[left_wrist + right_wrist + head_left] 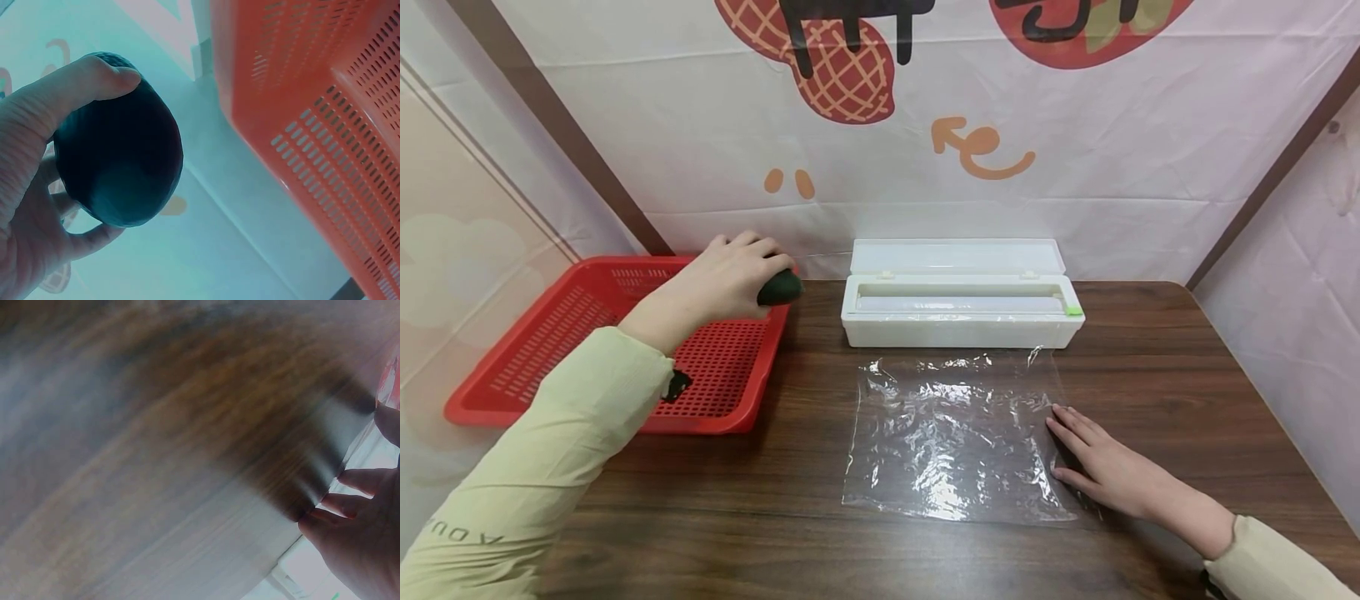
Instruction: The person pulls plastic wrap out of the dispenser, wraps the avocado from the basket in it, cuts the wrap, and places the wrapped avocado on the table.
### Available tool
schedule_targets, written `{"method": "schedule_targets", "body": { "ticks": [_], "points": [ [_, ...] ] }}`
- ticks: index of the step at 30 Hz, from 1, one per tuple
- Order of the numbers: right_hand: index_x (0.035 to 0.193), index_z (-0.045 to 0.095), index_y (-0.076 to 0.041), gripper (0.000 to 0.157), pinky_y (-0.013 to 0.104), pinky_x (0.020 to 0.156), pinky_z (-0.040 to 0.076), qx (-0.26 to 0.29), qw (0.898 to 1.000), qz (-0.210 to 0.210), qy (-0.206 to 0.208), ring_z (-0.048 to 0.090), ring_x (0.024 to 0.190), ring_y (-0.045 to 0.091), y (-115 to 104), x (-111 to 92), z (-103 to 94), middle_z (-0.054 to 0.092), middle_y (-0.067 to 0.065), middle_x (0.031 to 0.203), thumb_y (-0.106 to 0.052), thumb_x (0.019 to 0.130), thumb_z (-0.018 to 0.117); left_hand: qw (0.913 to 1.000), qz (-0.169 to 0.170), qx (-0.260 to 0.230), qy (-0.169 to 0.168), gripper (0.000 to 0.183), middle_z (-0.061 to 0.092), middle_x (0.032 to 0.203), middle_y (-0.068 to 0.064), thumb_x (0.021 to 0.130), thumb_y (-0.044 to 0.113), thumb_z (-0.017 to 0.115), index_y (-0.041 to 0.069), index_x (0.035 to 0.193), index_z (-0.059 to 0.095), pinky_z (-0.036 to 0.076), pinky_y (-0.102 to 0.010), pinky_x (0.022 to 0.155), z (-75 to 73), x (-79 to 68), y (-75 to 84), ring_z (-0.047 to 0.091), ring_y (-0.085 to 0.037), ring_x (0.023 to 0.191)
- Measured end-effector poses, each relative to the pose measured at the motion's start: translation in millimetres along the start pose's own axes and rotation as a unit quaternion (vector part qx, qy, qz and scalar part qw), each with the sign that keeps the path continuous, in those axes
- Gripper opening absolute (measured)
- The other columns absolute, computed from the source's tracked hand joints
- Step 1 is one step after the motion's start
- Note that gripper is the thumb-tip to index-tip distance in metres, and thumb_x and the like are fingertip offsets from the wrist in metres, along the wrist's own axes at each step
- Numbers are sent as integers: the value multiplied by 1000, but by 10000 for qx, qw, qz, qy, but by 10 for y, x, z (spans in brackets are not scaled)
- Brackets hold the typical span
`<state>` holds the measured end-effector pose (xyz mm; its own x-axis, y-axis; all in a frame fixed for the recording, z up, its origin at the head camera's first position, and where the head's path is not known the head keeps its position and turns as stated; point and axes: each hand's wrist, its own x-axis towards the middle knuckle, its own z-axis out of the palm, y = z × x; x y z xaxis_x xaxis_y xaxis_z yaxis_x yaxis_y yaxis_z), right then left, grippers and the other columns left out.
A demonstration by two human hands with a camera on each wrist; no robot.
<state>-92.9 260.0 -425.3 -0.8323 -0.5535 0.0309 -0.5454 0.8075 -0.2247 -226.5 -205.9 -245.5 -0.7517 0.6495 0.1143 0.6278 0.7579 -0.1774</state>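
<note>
My left hand (730, 279) grips a dark green avocado (780, 288) above the right rim of the red basket (760, 367). In the left wrist view the thumb lies across the top of the avocado (122, 150), with fingers curled behind it. A sheet of clear plastic wrap (951, 442) lies wrinkled and shiny on the table. At its right edge my right hand (1108, 467) rests with fingers extended, fingertips right at the film. The right wrist view shows the fingertips of that hand (362, 519) down on the wood.
A white wrap dispenser (962, 333) stands at the back with its lid raised, a roll inside and a green slider (1075, 311) at its right end. Printed fabric (887, 192) hangs behind the brown wooden table (760, 533).
</note>
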Motion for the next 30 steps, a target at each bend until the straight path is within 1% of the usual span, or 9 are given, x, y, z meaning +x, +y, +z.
{"method": "schedule_targets", "body": {
  "ticks": [3,9,16,21,24,30],
  "points": [
    [133,42,2,62,45,98,34,-5,10000,-13,14,30,128,38,-4,-1,0,33,19,141,-36,87,58,10000,12,-1,-13,51,57,105,-10,60,17,79,11,107,61,41,-51,71,-18,14,34,45,-33,103],
    [133,42,2,62,48,97,34,8,10000,-33,31,31,128,38,-12,-4,-2,34,19,141,-36,87,59,9999,-22,29,-97,51,56,104,-10,61,18,78,11,109,60,40,-51,71,-66,43,117,45,-33,102],
    [132,43,2,61,47,96,35,-50,9998,-107,139,32,127,38,-8,-9,9,35,19,140,-35,86,60,10000,68,21,-6,51,57,103,-11,62,18,77,10,109,60,41,-50,71,-112,78,213,46,-32,100],
    [132,44,2,61,46,96,35,-49,9997,-131,180,33,127,39,-5,-7,11,36,19,140,-35,86,61,10000,85,18,-8,52,56,104,-11,63,19,77,9,111,59,41,-49,71,-136,114,267,46,-32,100],
    [131,44,2,61,45,96,35,-47,9998,-117,169,33,127,39,-6,-4,6,36,20,140,-35,86,61,9999,119,4,0,52,56,104,-10,63,18,77,10,111,59,41,-49,70,-145,143,299,46,-32,99],
    [132,43,3,62,48,97,34,13,10000,-54,66,31,128,39,-6,3,-4,34,20,140,-36,87,59,9997,246,13,40,50,56,105,-10,63,19,77,11,108,59,41,-48,70,-150,190,359,46,-32,100]
  ]
}}
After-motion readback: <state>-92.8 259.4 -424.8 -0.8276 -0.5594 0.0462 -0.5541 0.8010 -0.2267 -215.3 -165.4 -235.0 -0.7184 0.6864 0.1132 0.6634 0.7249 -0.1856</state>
